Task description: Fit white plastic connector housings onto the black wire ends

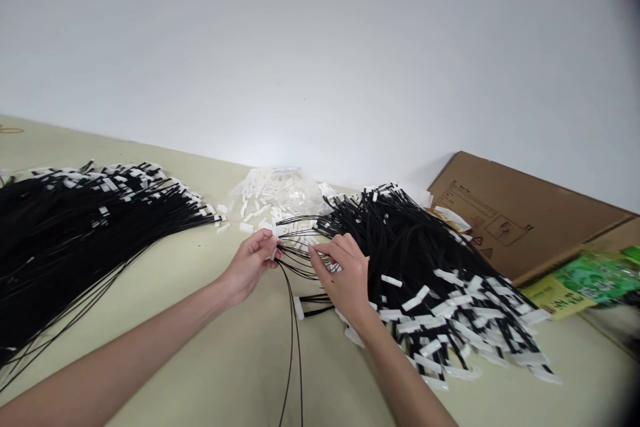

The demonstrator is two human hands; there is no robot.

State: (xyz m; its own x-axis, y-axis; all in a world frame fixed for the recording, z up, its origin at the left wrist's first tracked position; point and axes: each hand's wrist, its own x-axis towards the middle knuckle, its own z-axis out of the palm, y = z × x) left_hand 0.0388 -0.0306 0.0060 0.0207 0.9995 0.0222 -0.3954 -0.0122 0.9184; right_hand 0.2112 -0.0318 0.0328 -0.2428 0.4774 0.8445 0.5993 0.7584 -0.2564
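Observation:
Near the middle of the table, my left hand (pixel 257 255) pinches a white connector (pixel 275 241) held upright between thumb and fingers. Thin black wires (pixel 295 268) run from it toward the right, and two long black wires (pixel 292 333) hang down toward the table's front edge. My right hand (pixel 344 270) is closed in a pinch among the wires, a little right of the connector; what lies between its fingertips is too small to make out. Beside it spreads a heap of black wire harnesses (pixel 400 233) with white connectors at their ends.
A large bundle of black wires (pixel 75 233) with white ends covers the left side. Behind my hands lies a clear plastic bag (pixel 280 190) among loose white connectors (pixel 255 210). At the right are a cardboard box (pixel 520 213) and a green-yellow packet (pixel 585 283). A wall stands behind.

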